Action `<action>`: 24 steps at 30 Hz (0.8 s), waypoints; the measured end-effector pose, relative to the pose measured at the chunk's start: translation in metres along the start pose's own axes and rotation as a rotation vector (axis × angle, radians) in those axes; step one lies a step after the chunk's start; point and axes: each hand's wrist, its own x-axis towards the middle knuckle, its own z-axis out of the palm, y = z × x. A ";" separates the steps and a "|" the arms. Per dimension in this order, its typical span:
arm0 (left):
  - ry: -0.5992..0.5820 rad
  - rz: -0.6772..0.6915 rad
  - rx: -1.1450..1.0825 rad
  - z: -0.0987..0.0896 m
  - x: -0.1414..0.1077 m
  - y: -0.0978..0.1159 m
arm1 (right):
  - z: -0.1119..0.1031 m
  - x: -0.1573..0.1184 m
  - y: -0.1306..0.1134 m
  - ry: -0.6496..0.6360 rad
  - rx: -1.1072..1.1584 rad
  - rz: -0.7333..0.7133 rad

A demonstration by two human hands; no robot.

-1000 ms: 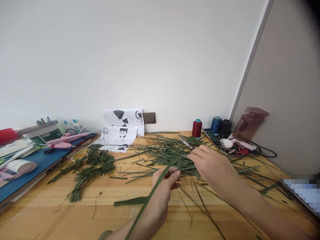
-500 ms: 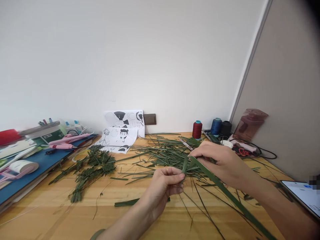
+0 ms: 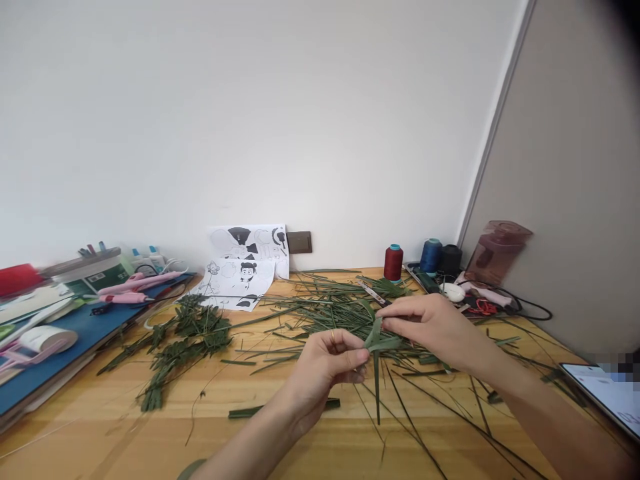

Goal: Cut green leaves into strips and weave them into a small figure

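My left hand pinches a folded green leaf strip between thumb and fingers, above the table. One narrow end of the strip hangs straight down from the fold. From the right, my right hand has its thumb and fingertips closed on the upper part of the same strip. Behind the hands lies a loose heap of long green leaf strips. A craft knife rests on that heap, just beyond my right fingertips.
Woven green leaf pieces lie at left, near printed drawings against the wall. A blue mat holds a pink glue gun. Thread spools, one dark red, stand at the back right. A phone lies at the right edge.
The long strip end that trailed down to the lower right under my right arm is gone from there; a shorter end now hangs below the fold. My right hand has shifted slightly lower.
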 end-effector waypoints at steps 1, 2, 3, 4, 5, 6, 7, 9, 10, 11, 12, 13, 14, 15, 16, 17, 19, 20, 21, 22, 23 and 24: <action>0.024 0.024 0.018 -0.001 0.001 0.000 | 0.000 0.000 -0.001 -0.017 -0.032 -0.028; 0.044 0.049 0.036 -0.001 0.002 0.000 | 0.001 -0.001 -0.002 -0.030 -0.071 -0.057; 0.057 0.074 0.055 -0.002 0.003 -0.001 | 0.002 -0.001 -0.003 -0.035 -0.116 -0.085; 0.064 0.098 0.073 -0.003 0.004 -0.001 | 0.003 -0.001 -0.004 -0.036 -0.161 -0.115; 0.066 0.119 0.087 -0.004 0.005 -0.001 | 0.004 -0.001 -0.004 -0.034 -0.202 -0.143; 0.064 0.136 0.096 -0.004 0.005 -0.002 | 0.005 0.000 -0.005 -0.036 -0.235 -0.169; 0.060 0.149 0.099 -0.005 0.006 -0.002 | 0.006 0.000 -0.005 -0.044 -0.257 -0.189; 0.055 0.174 0.091 -0.005 0.006 -0.003 | 0.007 0.001 -0.003 -0.070 -0.260 -0.201; 0.053 0.185 0.084 -0.005 0.006 -0.003 | 0.008 0.002 -0.002 -0.087 -0.245 -0.194; 0.050 0.194 0.075 -0.005 0.006 -0.003 | 0.007 0.003 -0.001 -0.101 -0.223 -0.181; 0.049 0.198 0.066 -0.005 0.006 -0.003 | 0.007 0.003 0.000 -0.114 -0.195 -0.164; 0.050 0.198 0.057 -0.005 0.006 -0.003 | 0.006 0.003 0.001 -0.121 -0.164 -0.144; 0.049 0.195 0.048 -0.005 0.006 -0.003 | 0.006 0.003 0.002 -0.118 -0.129 -0.123; 0.050 0.193 0.039 -0.005 0.006 -0.003 | 0.005 0.003 0.003 -0.107 -0.092 -0.102; 0.050 0.192 0.029 -0.005 0.005 -0.003 | 0.006 0.003 0.004 -0.093 -0.054 -0.082; 0.050 0.191 0.019 -0.004 0.005 -0.004 | 0.006 0.003 0.005 -0.079 -0.014 -0.059; 0.046 0.184 -0.003 -0.003 0.004 -0.005 | 0.008 0.003 0.007 -0.065 0.064 -0.009; 0.040 0.174 -0.014 -0.003 0.004 -0.005 | 0.009 0.004 0.008 -0.064 0.096 0.010; 0.033 0.163 -0.025 -0.002 0.004 -0.005 | 0.011 0.004 0.008 -0.061 0.122 0.020; 0.025 0.149 -0.034 -0.002 0.003 -0.006 | 0.012 0.004 0.008 -0.053 0.142 0.020; 0.015 0.136 -0.041 -0.001 0.003 -0.006 | 0.013 0.004 0.008 -0.041 0.159 0.013; 0.005 0.122 -0.046 0.000 0.003 -0.006 | 0.014 0.005 0.007 -0.028 0.173 0.004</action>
